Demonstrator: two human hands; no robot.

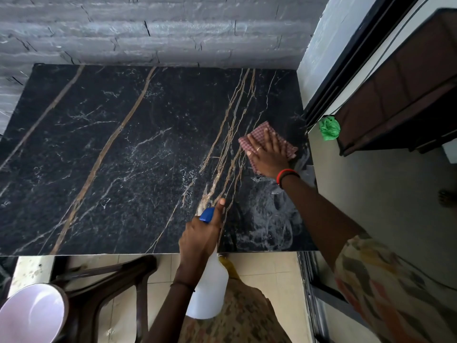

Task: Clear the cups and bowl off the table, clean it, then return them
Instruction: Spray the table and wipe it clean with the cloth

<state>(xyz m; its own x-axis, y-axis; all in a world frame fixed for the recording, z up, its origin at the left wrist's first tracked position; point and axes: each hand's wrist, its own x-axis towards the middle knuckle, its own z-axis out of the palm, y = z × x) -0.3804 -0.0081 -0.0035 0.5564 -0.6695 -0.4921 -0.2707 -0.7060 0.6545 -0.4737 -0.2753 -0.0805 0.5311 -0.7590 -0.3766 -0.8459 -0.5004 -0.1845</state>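
Right now the right hand (268, 154) lies flat, fingers straight and spread, pressing a red-checked cloth (284, 144) onto the table (123, 144) close to the table's right edge, approx. halfway along it. Cloth sticks out past the fingertips and on both sides of the palm. A ring (259, 149) shows on one finger, and red and dark bands (288, 173) sit at the wrist.

The left hand (200, 236) is over the table's near edge, fingers curled round the neck of a white spray bottle (210, 293) w/ a blue head (206, 215). One finger lies straight along the top, pointing across the table. The bottle's body hangs below the table's near edge, in front of the person's patterned clothing.

The bowl (32, 313), pale w/ a pinkish inside, is off the table, below its near left corner and well apart from both hands. It's right against a dark brown chair (108, 276); can't tell what it rests on.

Tabletop is black marble w/ tan and white veins. Wet, soapy smears (272, 219) cover its near right corner, btw. the two hands. Beyond the table's far edge is a grey stone wall (148, 28). Off the table's right side stands dark brown furniture (408, 90) w/ a green bag (329, 128) beside it. Beige floor tiles (259, 266) show under the table's near edge.
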